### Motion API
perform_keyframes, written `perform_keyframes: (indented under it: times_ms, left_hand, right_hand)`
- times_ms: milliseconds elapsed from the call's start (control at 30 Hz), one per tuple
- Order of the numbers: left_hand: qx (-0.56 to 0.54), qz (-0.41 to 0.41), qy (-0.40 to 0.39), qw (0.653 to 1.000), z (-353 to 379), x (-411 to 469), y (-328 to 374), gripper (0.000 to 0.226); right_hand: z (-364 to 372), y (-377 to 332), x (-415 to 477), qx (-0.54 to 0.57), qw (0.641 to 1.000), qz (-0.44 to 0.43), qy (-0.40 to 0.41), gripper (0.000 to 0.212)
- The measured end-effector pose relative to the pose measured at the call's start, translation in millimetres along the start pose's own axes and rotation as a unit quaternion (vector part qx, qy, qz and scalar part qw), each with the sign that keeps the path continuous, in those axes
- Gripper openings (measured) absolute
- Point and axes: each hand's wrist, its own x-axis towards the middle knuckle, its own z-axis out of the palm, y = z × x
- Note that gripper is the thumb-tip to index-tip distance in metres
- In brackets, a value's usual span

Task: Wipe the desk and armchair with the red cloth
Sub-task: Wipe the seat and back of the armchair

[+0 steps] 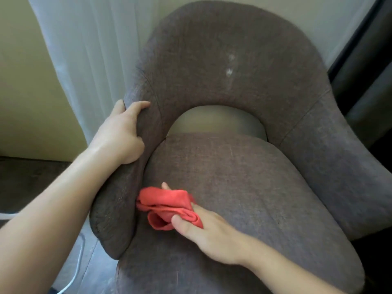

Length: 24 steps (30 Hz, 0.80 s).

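A grey-brown fabric armchair point(244, 162) fills the head view, with a curved back, an oval gap above the seat and pale smudges on the backrest. My left hand point(121, 134) grips the top of the chair's left armrest, fingers curled over its edge. My right hand point(203, 232) rests on the left side of the seat cushion and holds the crumpled red cloth point(167, 206), which presses against the seat close to the inner face of the left armrest. The desk is not in view.
A white sheer curtain point(89, 49) hangs behind the chair on the left, against a beige wall point(23, 81). A white cable point(72, 279) runs along the dark floor at lower left. A dark panel point(367, 60) stands at the right edge.
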Motion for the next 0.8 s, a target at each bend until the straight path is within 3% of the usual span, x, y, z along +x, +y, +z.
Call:
perform_keyframes:
  times_ms: [67,167,267,400,567,700,800]
  left_hand:
    - [-0.007,0.003,-0.002,1.0,0,1,0,0.082]
    - [-0.015,0.009,-0.008,1.0,4,4,-4,0.083]
    - [-0.009,0.012,0.0,1.0,5,8,-9,0.096]
    - [0.018,0.014,0.039,0.999,3,44,-2,0.109]
    - [0.124,0.01,0.12,0.985,5,127,42,0.088]
    - [0.128,0.034,0.204,0.97,2,179,69,0.074]
    - [0.209,0.04,0.244,0.946,15,187,66,0.076]
  right_hand:
    - [-12,-2,-7,0.188,0.982,-0.002,0.01,0.048]
    - [-47,-2,-7,0.476,0.876,0.024,0.077,0.044]
    - [-95,4,1,0.57,0.795,0.055,0.201,0.05]
    - [-168,-2,22,0.56,0.76,0.009,0.331,0.053]
    - [-244,-19,67,0.472,0.726,-0.107,0.489,0.051]
    - [-279,-19,110,0.285,0.723,-0.125,0.617,0.037]
    - [-300,-9,143,0.095,0.717,-0.122,0.68,0.059]
